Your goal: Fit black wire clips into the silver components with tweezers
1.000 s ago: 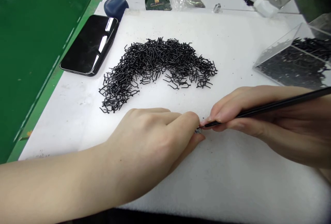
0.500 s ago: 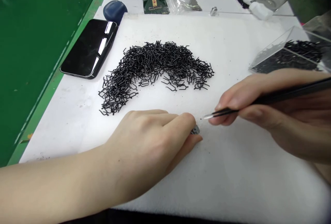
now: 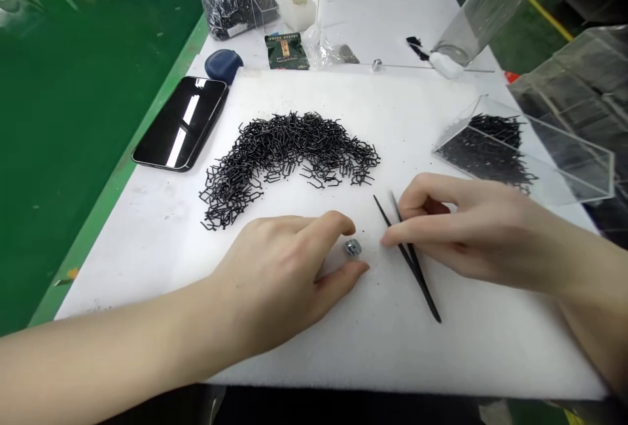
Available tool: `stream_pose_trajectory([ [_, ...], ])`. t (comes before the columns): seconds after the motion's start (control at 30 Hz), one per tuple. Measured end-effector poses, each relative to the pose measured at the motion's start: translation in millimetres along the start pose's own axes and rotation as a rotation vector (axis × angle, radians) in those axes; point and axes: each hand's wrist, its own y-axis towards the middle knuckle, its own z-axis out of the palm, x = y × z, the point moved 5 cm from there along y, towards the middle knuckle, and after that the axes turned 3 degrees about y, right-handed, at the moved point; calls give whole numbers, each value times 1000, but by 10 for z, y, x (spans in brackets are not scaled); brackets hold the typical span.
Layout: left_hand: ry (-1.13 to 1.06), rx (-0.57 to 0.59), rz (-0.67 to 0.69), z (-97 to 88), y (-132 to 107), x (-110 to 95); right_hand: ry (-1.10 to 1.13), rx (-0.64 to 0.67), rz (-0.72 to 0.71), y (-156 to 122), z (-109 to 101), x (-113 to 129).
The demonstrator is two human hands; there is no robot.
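A small shiny metal part sits on the white foam sheet, between the thumb and index fingertip of my left hand. The fingers are apart and curve around it, with no visible contact. To its right, my right hand rests its fingers against black tweezers. These slant across the foam with their tips up and apart. I cannot tell if the hand grips them. Above both hands lies an arched heap of black bent wire clips.
A black phone lies left of the foam, with a dark blue pouch behind it. At the back are a plastic bag of black clips and a green packet. A transparent acrylic box holding black clips stands at right.
The view has shifted back, showing more of the table. The tweezers have swung from pointing left in my right hand to a steep slant, and the metal part now shows fully.
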Motion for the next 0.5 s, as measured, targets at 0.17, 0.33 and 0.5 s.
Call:
stream_pose_trajectory([
  [0.17,-3,-40,-20,94,-21,71,-12,-72,30,64,-122,-79],
  [0.33,-35,-54,-7,154,-13,104,-115,-72,219,219,-251,-221],
  [0.5,-48,-31,-1,156,10,100,-136,-39,283,353,-82,-418],
])
